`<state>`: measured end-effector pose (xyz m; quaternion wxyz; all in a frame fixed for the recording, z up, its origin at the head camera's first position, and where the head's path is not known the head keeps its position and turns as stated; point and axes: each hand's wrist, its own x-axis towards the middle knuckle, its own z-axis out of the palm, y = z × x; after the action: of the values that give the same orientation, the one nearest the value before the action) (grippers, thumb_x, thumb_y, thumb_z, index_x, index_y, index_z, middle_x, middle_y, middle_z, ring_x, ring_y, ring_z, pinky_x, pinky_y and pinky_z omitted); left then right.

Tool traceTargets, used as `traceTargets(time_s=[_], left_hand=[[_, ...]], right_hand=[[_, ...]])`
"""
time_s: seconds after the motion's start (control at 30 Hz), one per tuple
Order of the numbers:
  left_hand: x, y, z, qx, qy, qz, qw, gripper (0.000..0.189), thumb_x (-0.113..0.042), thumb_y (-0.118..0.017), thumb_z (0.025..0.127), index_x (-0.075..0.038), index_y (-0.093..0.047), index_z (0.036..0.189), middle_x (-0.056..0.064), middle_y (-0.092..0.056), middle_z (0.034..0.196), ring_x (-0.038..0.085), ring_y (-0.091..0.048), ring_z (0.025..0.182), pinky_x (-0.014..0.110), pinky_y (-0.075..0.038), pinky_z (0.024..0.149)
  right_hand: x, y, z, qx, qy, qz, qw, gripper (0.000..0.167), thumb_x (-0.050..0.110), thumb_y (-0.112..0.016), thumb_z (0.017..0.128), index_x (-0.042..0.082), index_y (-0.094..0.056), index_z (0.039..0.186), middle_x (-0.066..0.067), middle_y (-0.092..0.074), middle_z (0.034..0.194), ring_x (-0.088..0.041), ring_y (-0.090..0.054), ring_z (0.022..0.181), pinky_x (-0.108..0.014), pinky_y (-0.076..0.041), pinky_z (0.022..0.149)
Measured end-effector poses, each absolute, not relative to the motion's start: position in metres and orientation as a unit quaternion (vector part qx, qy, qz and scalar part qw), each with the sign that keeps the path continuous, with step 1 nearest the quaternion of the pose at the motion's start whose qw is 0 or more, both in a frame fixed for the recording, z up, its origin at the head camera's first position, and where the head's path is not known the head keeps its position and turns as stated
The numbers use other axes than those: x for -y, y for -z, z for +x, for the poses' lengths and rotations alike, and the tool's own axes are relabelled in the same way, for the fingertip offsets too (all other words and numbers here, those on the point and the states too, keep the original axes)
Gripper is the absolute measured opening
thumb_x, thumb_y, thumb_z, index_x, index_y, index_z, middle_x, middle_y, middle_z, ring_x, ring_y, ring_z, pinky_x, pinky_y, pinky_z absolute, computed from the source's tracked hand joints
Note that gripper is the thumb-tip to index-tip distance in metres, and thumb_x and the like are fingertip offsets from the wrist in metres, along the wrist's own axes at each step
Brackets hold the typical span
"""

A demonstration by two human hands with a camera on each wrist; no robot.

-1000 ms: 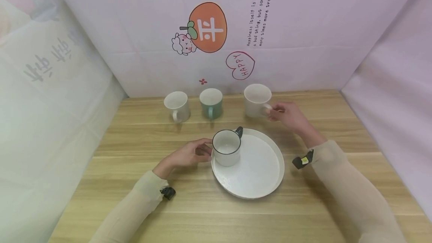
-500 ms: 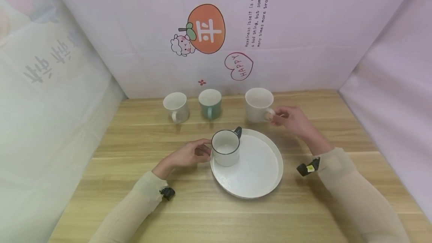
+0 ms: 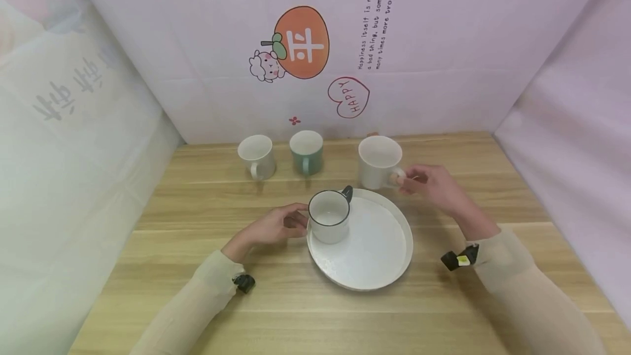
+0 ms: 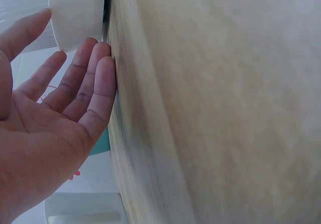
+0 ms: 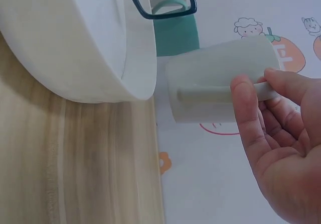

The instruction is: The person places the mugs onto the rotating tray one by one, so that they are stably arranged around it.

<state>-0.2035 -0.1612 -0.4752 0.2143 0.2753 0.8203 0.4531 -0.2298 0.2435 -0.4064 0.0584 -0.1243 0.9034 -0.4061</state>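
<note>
My right hand [image 3: 431, 188] pinches the handle of a large white mug [image 3: 377, 166] between thumb and fingers. In the right wrist view the white mug [image 5: 215, 76] hangs upright above table level, just beyond the tray's far rim. My left hand [image 3: 276, 224] rests on the table with loosely bent fingers, fingertips at the left rim of a round white tray [image 3: 374, 245]. The left wrist view shows its thumb and index fingertip at the tray's wall [image 4: 77, 13]. On the tray's left part stands a white mug with black rim [image 3: 329, 223], its black handle facing back right.
Behind the tray, a smaller white mug [image 3: 258, 158] and a teal mug [image 3: 308, 153] stand near the back edge, handles toward me. A printed white cloth [image 3: 222, 70] rises behind the wooden table [image 3: 296, 316]. Pale sheets hang on both sides.
My right hand has brought the large white mug from near the back edge toward me and slightly right, close to the tray's far rim. The left hand and tray stay put.
</note>
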Motion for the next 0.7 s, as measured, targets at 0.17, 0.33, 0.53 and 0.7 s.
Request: traceTargets(time_s=[0.17, 0.33, 0.53, 0.7], left_hand=[[0.161, 0.476, -0.204, -0.822, -0.449, 0.278, 0.213, 0.060, -0.012, -0.071, 0.093, -0.013, -0.045, 0.147, 0.014, -0.069, 0.123, 0.025, -0.068, 0.111, 0.032, -0.054, 0.100], [0.161, 0.476, -0.203, -0.824, -0.447, 0.276, 0.212, 0.059, -0.014, -0.070, 0.093, -0.013, -0.046, 0.147, 0.013, -0.069, 0.122, 0.024, -0.068, 0.110, 0.033, -0.054, 0.100], [0.161, 0.477, -0.203, -0.823, -0.447, 0.276, 0.214, 0.059, -0.012, -0.071, 0.093, -0.014, -0.046, 0.147, 0.013, -0.068, 0.123, 0.025, -0.068, 0.111, 0.034, -0.055, 0.099], [0.161, 0.477, -0.204, -0.825, -0.444, 0.277, 0.213, 0.059, -0.013, -0.071, 0.093, -0.014, -0.045, 0.147, 0.013, -0.068, 0.123, 0.025, -0.068, 0.111, 0.034, -0.055, 0.099]], right_hand=[[-0.245, 0.406, -0.221, -0.904, 0.402, -0.138, 0.053, 0.030, 0.040, -0.063, 0.098, 0.012, -0.070, 0.105, -0.014, -0.076, 0.095, -0.028, -0.071, 0.090, -0.031, -0.052, 0.078], [-0.247, 0.404, -0.213, -0.902, 0.404, -0.145, 0.054, 0.027, 0.036, -0.064, 0.098, 0.011, -0.071, 0.107, -0.011, -0.076, 0.095, -0.021, -0.071, 0.088, -0.031, -0.051, 0.079], [-0.249, 0.404, -0.207, -0.903, 0.398, -0.149, 0.064, 0.026, 0.035, -0.063, 0.098, 0.013, -0.071, 0.109, -0.008, -0.076, 0.093, -0.020, -0.071, 0.089, -0.038, -0.048, 0.088], [-0.251, 0.408, -0.205, -0.902, 0.396, -0.161, 0.065, 0.025, 0.038, -0.064, 0.098, 0.016, -0.071, 0.108, -0.006, -0.076, 0.092, -0.018, -0.069, 0.089, -0.040, -0.048, 0.090]])
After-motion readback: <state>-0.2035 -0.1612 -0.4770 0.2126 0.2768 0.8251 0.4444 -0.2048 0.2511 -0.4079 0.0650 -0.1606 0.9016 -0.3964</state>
